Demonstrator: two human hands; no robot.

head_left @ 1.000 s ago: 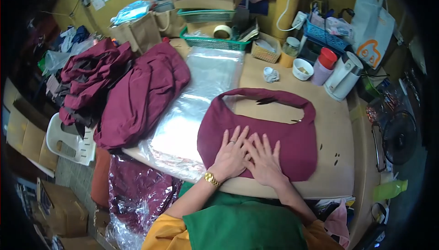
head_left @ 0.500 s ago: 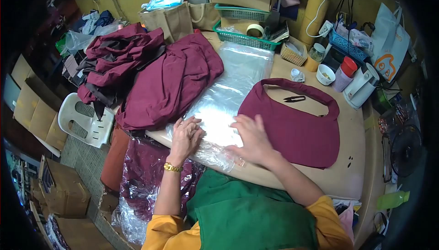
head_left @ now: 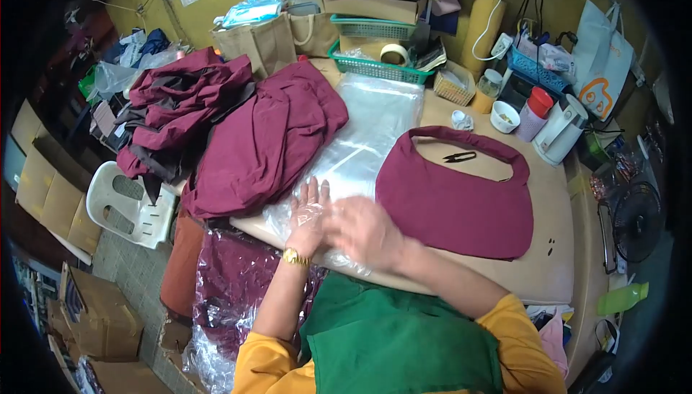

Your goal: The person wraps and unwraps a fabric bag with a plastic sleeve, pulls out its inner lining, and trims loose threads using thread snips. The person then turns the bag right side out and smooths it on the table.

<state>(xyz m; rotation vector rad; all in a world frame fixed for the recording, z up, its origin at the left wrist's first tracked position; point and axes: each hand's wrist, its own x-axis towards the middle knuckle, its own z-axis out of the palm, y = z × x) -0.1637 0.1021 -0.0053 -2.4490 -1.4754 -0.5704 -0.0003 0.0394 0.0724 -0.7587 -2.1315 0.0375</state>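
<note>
A stack of clear plastic bags (head_left: 360, 134) lies on the table, its near end under my hands. My left hand (head_left: 308, 217), with a gold watch at the wrist, has its fingers stretched out and clear film over its palm. Close against it on the right is my right hand (head_left: 364, 232), blurred by motion, its fingers smeared. To the right a maroon shoulder bag (head_left: 454, 206) lies flat, strap away from me. Small black thread snips (head_left: 460, 157) rest inside the strap loop. Left of the plastic is a heap of maroon bags (head_left: 267, 142).
Green baskets (head_left: 382, 71) with a tape roll stand at the back. A white bowl (head_left: 504, 116), a red-lidded cup (head_left: 535, 114) and a white kettle (head_left: 562, 131) are at the right rear. A white plastic chair (head_left: 133, 206) stands left. Wrapped maroon goods (head_left: 238, 279) hang below the table edge.
Both hands have left the maroon bag and moved left to the plastic stack. Since then, my right hand has come over beside my left, where film now shows.
</note>
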